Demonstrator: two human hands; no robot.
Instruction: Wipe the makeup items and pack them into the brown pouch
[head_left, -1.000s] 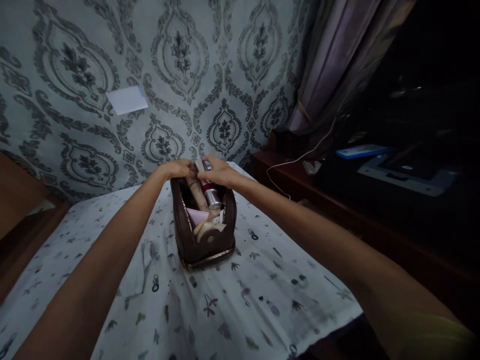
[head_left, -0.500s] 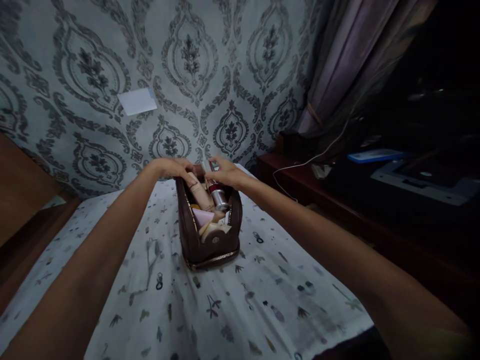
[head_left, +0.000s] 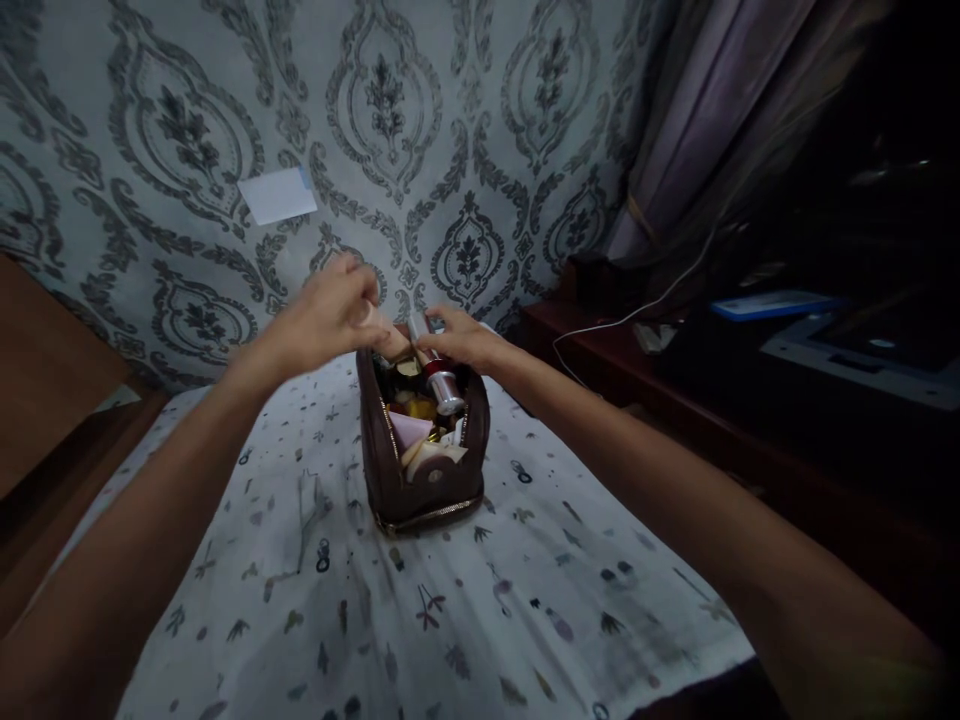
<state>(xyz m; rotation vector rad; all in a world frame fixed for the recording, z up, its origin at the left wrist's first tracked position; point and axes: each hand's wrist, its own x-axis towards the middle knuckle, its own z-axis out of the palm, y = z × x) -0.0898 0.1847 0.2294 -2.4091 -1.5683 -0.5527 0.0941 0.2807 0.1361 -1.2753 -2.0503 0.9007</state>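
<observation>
A dark brown zip bag stands unzipped on a patterned white cloth, full of small items. Among them I see a pale pink item and something yellow. My left hand is above the bag's back left edge, closed around a beige tube that is partly hidden by the fingers. My right hand grips a silver cylindrical container with a red band, which leans in the bag's right side.
The patterned cloth covers the surface under the bag. Behind stands a wallpapered wall with a white card. To the right are a dark red ledge, a white cable and a blue-edged flat object. A brown panel stands left.
My left hand has risen up and to the left, drawing the beige tube up out of the bag's middle. The right hand stays on the silver container.
</observation>
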